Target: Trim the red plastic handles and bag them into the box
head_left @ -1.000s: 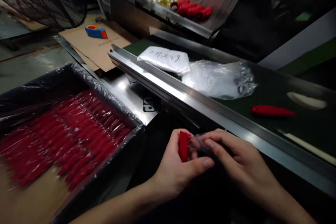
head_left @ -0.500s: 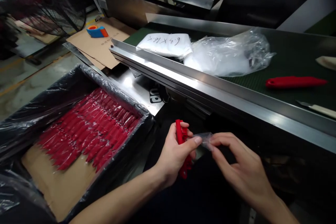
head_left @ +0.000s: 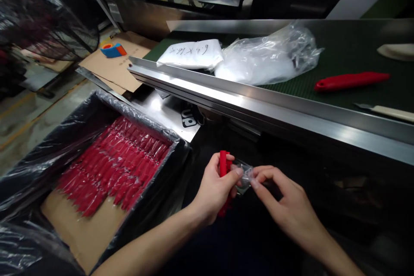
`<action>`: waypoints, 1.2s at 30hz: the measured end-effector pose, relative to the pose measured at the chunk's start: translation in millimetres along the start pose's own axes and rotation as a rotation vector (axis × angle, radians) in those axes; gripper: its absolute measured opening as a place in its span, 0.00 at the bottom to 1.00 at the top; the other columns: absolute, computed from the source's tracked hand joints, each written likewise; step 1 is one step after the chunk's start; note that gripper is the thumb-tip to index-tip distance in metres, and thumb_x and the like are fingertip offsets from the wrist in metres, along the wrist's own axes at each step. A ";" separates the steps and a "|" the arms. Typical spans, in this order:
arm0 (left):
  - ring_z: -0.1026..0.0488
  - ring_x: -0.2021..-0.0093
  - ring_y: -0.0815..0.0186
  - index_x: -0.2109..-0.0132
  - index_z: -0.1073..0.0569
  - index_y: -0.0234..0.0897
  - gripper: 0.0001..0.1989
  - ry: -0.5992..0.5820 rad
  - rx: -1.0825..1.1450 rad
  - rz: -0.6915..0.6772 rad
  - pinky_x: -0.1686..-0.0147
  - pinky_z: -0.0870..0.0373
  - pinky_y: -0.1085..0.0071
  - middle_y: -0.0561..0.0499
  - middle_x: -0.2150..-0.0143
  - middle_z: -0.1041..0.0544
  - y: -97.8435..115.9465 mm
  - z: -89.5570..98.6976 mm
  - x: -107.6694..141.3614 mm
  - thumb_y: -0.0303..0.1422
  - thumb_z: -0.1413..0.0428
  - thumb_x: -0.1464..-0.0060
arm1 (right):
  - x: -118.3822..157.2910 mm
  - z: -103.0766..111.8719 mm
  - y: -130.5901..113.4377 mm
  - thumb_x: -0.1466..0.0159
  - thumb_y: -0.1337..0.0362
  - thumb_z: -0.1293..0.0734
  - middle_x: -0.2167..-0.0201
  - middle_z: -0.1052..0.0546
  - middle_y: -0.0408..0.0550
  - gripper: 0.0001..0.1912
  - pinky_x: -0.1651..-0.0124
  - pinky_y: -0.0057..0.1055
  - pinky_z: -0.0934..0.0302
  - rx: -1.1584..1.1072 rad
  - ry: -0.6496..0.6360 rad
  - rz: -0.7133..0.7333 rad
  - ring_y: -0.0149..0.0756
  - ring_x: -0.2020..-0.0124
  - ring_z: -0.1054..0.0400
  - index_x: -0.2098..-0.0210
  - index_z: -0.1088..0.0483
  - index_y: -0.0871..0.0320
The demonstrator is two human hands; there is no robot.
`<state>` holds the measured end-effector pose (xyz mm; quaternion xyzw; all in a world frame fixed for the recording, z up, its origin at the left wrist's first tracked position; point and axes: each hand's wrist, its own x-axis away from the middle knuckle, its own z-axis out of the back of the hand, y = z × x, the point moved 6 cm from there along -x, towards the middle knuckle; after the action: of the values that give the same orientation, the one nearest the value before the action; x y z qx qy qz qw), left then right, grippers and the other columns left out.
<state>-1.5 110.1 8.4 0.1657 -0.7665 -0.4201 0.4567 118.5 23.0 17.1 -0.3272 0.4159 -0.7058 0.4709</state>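
Observation:
My left hand (head_left: 215,187) is closed around a red plastic part (head_left: 223,163), held upright, with its lower end showing below the fingers. Between my two hands stretches a small clear plastic bag (head_left: 245,175). The left thumb presses on one side of it. My right hand (head_left: 284,198) pinches the bag's other side between thumb and fingertips. Fingers hide the middle of the red part, and I cannot tell whether any of it is inside the bag.
To the left, a bin lined with black plastic (head_left: 155,185) holds rows of bagged red parts (head_left: 119,159). On the green conveyor belt (head_left: 349,60) lie a white bag pack (head_left: 190,54), a clear bag (head_left: 265,62), a red part (head_left: 352,81) and a white-handled knife (head_left: 391,112). Cardboard (head_left: 126,56) carries a tape dispenser (head_left: 113,50).
My right hand has come closer to my left, and the clear bag between them is more bunched. The camera view has shifted slightly.

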 end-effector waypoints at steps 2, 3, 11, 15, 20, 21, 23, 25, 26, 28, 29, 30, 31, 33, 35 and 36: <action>0.37 0.80 0.77 0.52 0.37 0.38 0.17 -0.015 -0.050 -0.023 0.80 0.43 0.77 0.57 0.68 0.31 -1.0 0.1 -1.6 0.34 0.40 0.46 | 1.5 -3.3 2.8 0.32 0.56 0.35 0.58 0.27 0.38 0.06 0.54 0.21 0.37 -0.010 -0.033 -0.033 0.25 0.57 0.31 0.62 0.35 0.51; 0.37 0.79 0.77 0.53 0.36 0.38 0.16 -0.032 -0.077 -0.034 0.79 0.43 0.77 0.57 0.68 0.31 -1.8 -0.2 -2.6 0.34 0.40 0.46 | 1.6 -5.0 2.7 0.33 0.55 0.35 0.59 0.26 0.37 0.08 0.55 0.21 0.37 -0.004 -0.055 -0.039 0.26 0.58 0.31 0.63 0.34 0.51; 0.35 0.70 0.73 0.56 0.33 0.37 0.12 -0.079 -0.223 -0.093 0.67 0.37 0.77 0.56 0.68 0.31 -10.7 -1.5 -9.8 0.29 0.40 0.47 | 1.3 7.4 -8.8 0.32 0.62 0.38 0.66 0.26 0.43 0.10 0.61 0.30 0.40 0.221 0.167 0.144 0.31 0.65 0.32 0.70 0.33 0.55; 0.35 0.74 0.73 0.54 0.36 0.38 0.14 -0.021 -0.210 -0.046 0.76 0.40 0.77 0.55 0.67 0.32 -15.9 -7.7 -16.0 0.28 0.45 0.48 | 6.4 -0.7 -7.6 0.34 0.68 0.38 0.63 0.26 0.45 0.06 0.58 0.34 0.43 0.335 0.172 0.240 0.33 0.65 0.34 0.68 0.34 0.56; 0.36 0.73 0.73 0.53 0.37 0.38 0.14 0.044 -0.261 -0.086 0.73 0.37 0.75 0.56 0.68 0.33 -16.5 -11.0 -26.2 0.32 0.44 0.46 | 7.6 -5.0 -2.3 0.34 0.71 0.42 0.58 0.28 0.47 0.06 0.57 0.32 0.39 0.359 0.126 0.236 0.34 0.59 0.33 0.61 0.36 0.56; 0.35 0.72 0.72 0.54 0.36 0.38 0.13 0.050 -0.294 -0.113 0.70 0.36 0.74 0.56 0.67 0.33 -15.2 -10.2 -27.4 0.32 0.44 0.46 | 7.8 -2.4 -3.3 0.33 0.70 0.42 0.56 0.29 0.47 0.06 0.54 0.31 0.38 0.351 0.141 0.234 0.34 0.57 0.33 0.59 0.36 0.56; 0.33 0.68 0.70 0.54 0.35 0.38 0.11 0.042 -0.370 -0.170 0.65 0.34 0.72 0.54 0.66 0.32 -11.5 -9.4 -27.7 0.31 0.44 0.45 | 7.8 4.5 -6.5 0.32 0.65 0.40 0.52 0.29 0.47 0.07 0.51 0.30 0.37 0.313 0.178 0.207 0.33 0.52 0.33 0.54 0.35 0.54; 0.31 0.64 0.67 0.52 0.34 0.39 0.12 -0.004 -0.456 -0.229 0.62 0.34 0.70 0.53 0.64 0.30 -7.6 -11.4 -24.6 0.29 0.46 0.44 | 6.4 12.2 -8.4 0.32 0.57 0.38 0.52 0.29 0.45 0.12 0.54 0.29 0.34 0.274 0.221 0.130 0.33 0.54 0.31 0.50 0.35 0.52; 0.30 0.62 0.66 0.50 0.34 0.40 0.15 -0.040 -0.503 -0.259 0.60 0.33 0.69 0.52 0.62 0.28 -6.1 -13.9 -21.7 0.28 0.46 0.45 | 4.8 15.1 -8.4 0.32 0.54 0.37 0.54 0.28 0.44 0.14 0.58 0.28 0.33 0.255 0.228 0.077 0.32 0.58 0.30 0.49 0.34 0.50; 0.28 0.56 0.62 0.44 0.34 0.41 0.22 -0.122 -0.591 -0.317 0.55 0.33 0.66 0.49 0.56 0.25 -5.1 -20.1 -14.9 0.26 0.46 0.46 | -0.4 16.1 -7.8 0.32 0.51 0.37 0.61 0.26 0.42 0.14 0.67 0.26 0.34 0.196 0.157 -0.004 0.29 0.66 0.30 0.51 0.32 0.49; 0.28 0.53 0.60 0.42 0.34 0.42 0.25 -0.160 -0.628 -0.340 0.52 0.34 0.64 0.48 0.52 0.25 -5.8 -22.8 -11.9 0.25 0.46 0.47 | -3.3 14.6 -7.8 0.31 0.52 0.38 0.64 0.26 0.40 0.12 0.68 0.25 0.35 0.148 0.083 -0.018 0.28 0.69 0.30 0.54 0.30 0.49; 0.29 0.51 0.58 0.40 0.34 0.42 0.27 -0.188 -0.657 -0.357 0.50 0.35 0.62 0.47 0.49 0.26 -7.1 -24.4 -9.9 0.25 0.45 0.48 | -5.5 14.0 -8.2 0.31 0.53 0.39 0.67 0.25 0.39 0.11 0.69 0.24 0.35 0.097 0.015 -0.017 0.27 0.70 0.31 0.57 0.29 0.50; 0.29 0.50 0.57 0.39 0.35 0.43 0.29 -0.202 -0.678 -0.366 0.49 0.36 0.62 0.47 0.47 0.26 -8.6 -24.2 -9.5 0.25 0.45 0.49 | -6.8 16.6 -8.6 0.30 0.54 0.40 0.69 0.25 0.38 0.11 0.69 0.24 0.36 0.058 -0.009 -0.009 0.26 0.71 0.31 0.61 0.28 0.50; 0.29 0.53 0.58 0.38 0.36 0.43 0.32 -0.170 -0.695 -0.364 0.51 0.36 0.62 0.47 0.49 0.26 -11.2 -17.3 -14.6 0.24 0.44 0.50 | -4.7 34.8 -6.2 0.30 0.54 0.39 0.72 0.25 0.37 0.12 0.71 0.24 0.38 0.064 0.133 -0.016 0.26 0.73 0.31 0.64 0.27 0.49; 0.29 0.61 0.61 0.39 0.36 0.42 0.30 -0.087 -0.675 -0.340 0.57 0.36 0.65 0.50 0.58 0.25 -12.1 -4.0 -26.4 0.26 0.44 0.50 | 8.7 61.0 0.4 0.33 0.52 0.36 0.74 0.25 0.37 0.10 0.71 0.25 0.39 0.148 0.414 -0.094 0.27 0.74 0.30 0.60 0.26 0.48; 0.30 0.64 0.64 0.42 0.35 0.41 0.25 -0.046 -0.647 -0.323 0.61 0.36 0.67 0.52 0.62 0.26 -12.0 3.5 -33.6 0.27 0.44 0.48 | 18.4 70.5 2.9 0.34 0.52 0.34 0.73 0.24 0.37 0.10 0.70 0.26 0.39 0.181 0.515 -0.122 0.28 0.73 0.29 0.58 0.26 0.48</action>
<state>11.7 126.1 -20.7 0.1221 -0.5677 -0.7113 0.3960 173.6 -14.5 46.8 -0.1182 0.4367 -0.8270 0.3337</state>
